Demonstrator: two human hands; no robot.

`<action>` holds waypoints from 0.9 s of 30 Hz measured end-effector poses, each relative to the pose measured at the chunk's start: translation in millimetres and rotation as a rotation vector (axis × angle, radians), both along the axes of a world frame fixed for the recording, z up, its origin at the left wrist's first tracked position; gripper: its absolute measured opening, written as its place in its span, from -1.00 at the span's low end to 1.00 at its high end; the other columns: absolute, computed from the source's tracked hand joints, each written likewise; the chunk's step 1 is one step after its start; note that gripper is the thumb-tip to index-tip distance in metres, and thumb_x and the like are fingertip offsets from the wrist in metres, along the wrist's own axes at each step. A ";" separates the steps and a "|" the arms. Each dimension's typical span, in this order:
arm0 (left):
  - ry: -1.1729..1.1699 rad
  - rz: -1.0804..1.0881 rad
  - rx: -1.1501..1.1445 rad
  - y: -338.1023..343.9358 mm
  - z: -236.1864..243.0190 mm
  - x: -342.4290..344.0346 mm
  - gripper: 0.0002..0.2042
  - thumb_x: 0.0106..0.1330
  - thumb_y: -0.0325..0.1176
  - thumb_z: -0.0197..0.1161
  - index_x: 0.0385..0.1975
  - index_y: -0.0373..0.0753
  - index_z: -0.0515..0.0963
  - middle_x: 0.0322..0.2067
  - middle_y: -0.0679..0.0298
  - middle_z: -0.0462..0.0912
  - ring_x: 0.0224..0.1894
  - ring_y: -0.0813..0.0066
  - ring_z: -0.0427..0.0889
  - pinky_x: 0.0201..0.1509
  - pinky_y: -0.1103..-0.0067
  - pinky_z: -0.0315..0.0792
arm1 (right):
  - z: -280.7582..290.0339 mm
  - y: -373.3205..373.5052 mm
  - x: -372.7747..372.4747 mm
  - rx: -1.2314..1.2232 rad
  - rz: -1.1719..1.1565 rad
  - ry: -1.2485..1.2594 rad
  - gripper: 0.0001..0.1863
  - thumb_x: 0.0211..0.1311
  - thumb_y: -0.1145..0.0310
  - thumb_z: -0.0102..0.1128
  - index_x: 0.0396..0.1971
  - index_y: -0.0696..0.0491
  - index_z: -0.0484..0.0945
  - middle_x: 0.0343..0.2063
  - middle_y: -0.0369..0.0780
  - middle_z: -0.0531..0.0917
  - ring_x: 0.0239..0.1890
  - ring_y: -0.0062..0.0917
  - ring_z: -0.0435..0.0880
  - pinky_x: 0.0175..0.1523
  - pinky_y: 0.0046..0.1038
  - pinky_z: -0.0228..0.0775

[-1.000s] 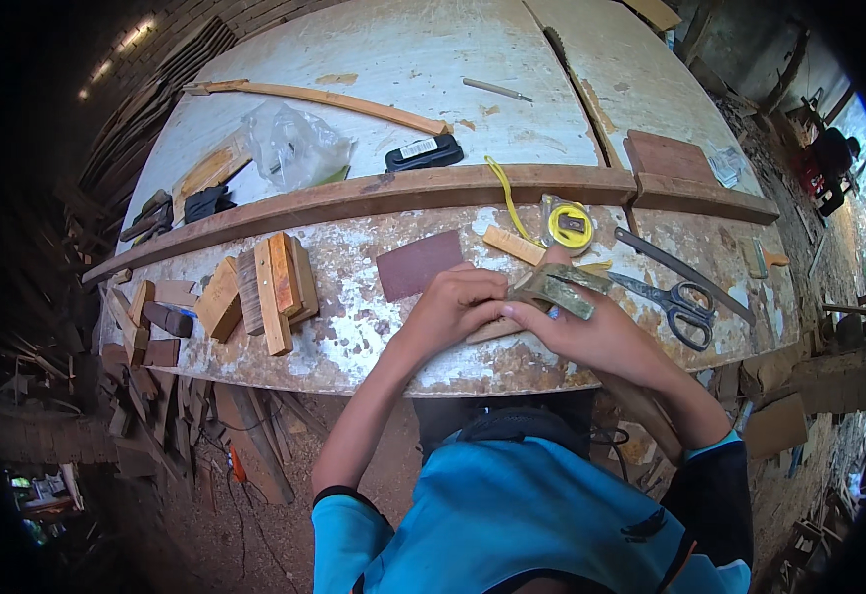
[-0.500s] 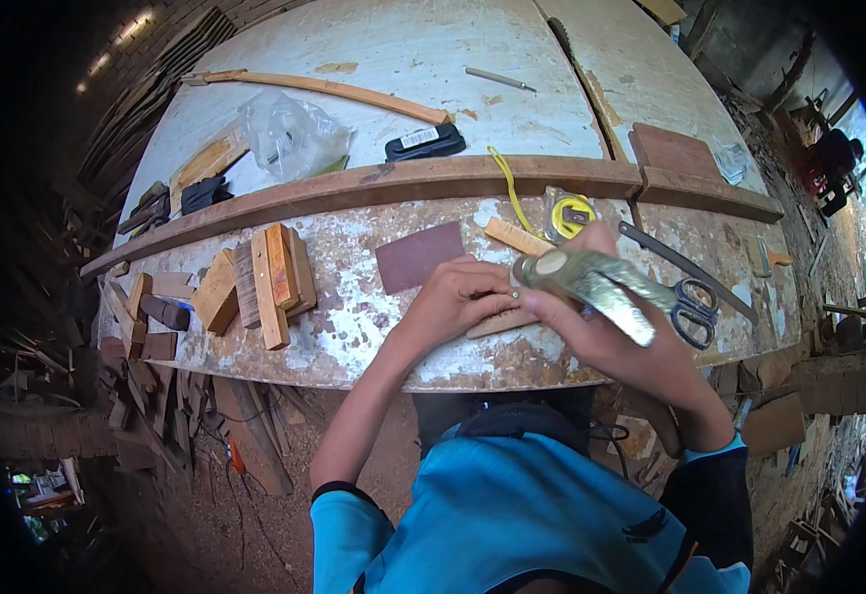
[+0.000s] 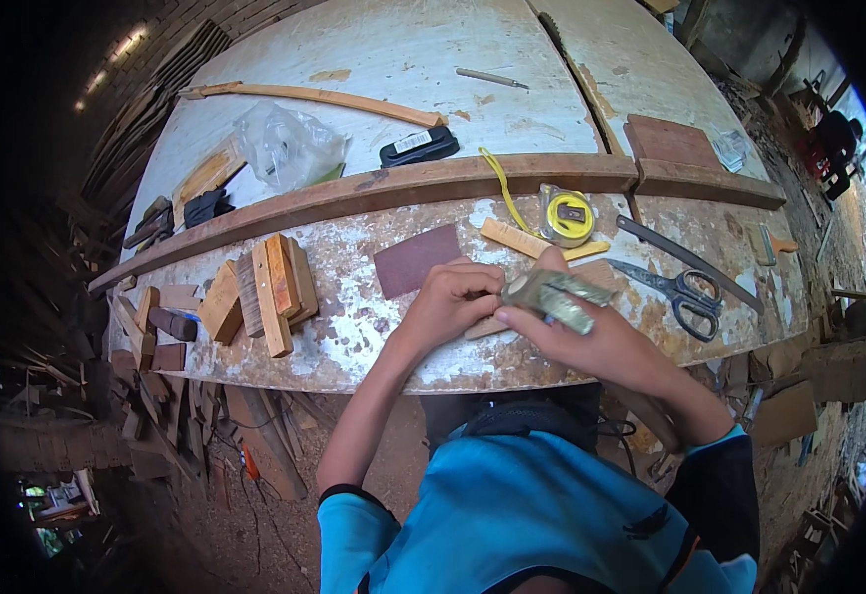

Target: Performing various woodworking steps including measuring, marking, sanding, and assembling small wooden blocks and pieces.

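My right hand (image 3: 591, 342) is closed round the metal head of a claw hammer (image 3: 562, 299), its forked claw pointing right and its round face toward my left hand. Any handle is hidden. My left hand (image 3: 453, 305) is curled with fingers pinched against the hammer face; what they hold is too small to tell. Under both hands lies a flat piece of wood (image 3: 486, 329), mostly covered. Just beyond my left hand is a dark red sheet of sandpaper (image 3: 415, 259). A yellow tape measure (image 3: 568, 214) and a wooden stick (image 3: 512, 238) lie beyond my right hand.
Black scissors (image 3: 692, 297) and a dark curved blade (image 3: 690, 259) lie to the right. Wood blocks (image 3: 273, 292) stand at left. A long wooden beam (image 3: 374, 188) crosses the worn table (image 3: 344, 346); behind it are a plastic bag (image 3: 289, 144) and a black case (image 3: 419, 146).
The hammer head has swung slightly left and lower in my right hand, drawing closer to my left fingers. The scissors show more fully now. The view has shifted slightly.
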State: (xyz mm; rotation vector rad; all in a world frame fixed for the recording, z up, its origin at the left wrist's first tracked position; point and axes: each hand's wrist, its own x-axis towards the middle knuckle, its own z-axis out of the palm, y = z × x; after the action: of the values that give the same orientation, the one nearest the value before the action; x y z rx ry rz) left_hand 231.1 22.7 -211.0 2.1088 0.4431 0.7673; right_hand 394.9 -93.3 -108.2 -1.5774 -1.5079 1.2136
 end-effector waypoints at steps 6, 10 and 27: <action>0.019 0.011 -0.061 -2.6 1.3 -1.7 -0.86 0.06 -0.39 0.35 -0.47 -0.32 0.61 -0.40 0.22 0.65 -0.32 0.29 0.61 -0.19 0.49 0.44 | -14.9 -0.1 14.8 0.307 -0.136 0.073 -0.72 0.23 0.23 0.17 -0.32 0.08 0.30 -0.55 -0.28 0.49 -0.50 -0.67 0.49 -0.40 -0.57 0.33; 0.034 -0.016 0.032 -2.3 4.3 -0.8 -0.86 0.08 -0.40 0.34 -0.46 -0.33 0.61 -0.36 0.18 0.64 -0.27 0.29 0.61 -0.19 0.48 0.45 | -48.1 28.5 37.2 0.069 -0.216 -0.034 -0.55 0.21 0.01 0.14 -0.24 0.15 0.43 -0.61 -0.21 0.53 -0.65 -0.69 0.50 -0.54 -0.61 0.32; 0.033 -0.053 -0.294 5.4 -1.2 -5.5 -0.89 0.14 -0.47 0.31 -0.36 -0.32 0.66 -0.42 0.26 0.62 -0.35 0.53 0.58 -0.28 0.64 0.41 | -39.4 28.6 31.6 -0.243 -0.245 -0.042 -0.60 0.16 0.10 0.16 -0.25 0.18 0.56 -0.32 -0.02 0.64 -0.18 -0.25 0.62 -0.03 -0.31 0.39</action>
State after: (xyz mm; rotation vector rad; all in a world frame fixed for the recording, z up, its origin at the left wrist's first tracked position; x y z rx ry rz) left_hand 225.7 28.1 -212.2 1.8534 0.4849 0.5980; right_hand 426.5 -64.8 -147.6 -1.8945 -1.1830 1.2638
